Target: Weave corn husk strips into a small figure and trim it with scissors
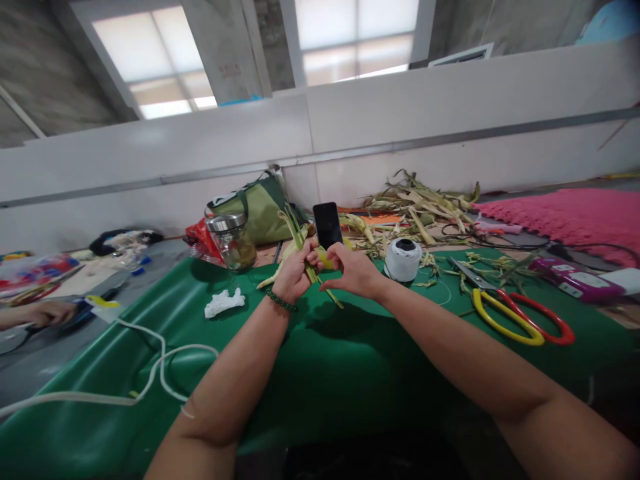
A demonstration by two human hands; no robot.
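My left hand (294, 275), with a dark green bead bracelet (281, 301) at the wrist, is closed around a bundle of green and yellowish plant stalks (299, 235). The stalks stick up above the fist, and their lower ends slant down to the right below it. Just right of the bundle, my right hand (359, 272) holds its thumb and forefinger apart in a curve, with nothing visible between them. Its other fingers are partly hidden. Behind both hands a dark smartphone (327, 225) stands upright. A white thread spool (403, 260) sits right of my right hand.
Scissors (505, 313) with yellow and red handles lie on the green mat (350, 373). A lidded glass jar (233, 243), green bag (265, 210) and dried husks (420, 200) stand behind. White tubing (163, 360) crosses at left, near another person's hand (53, 312).
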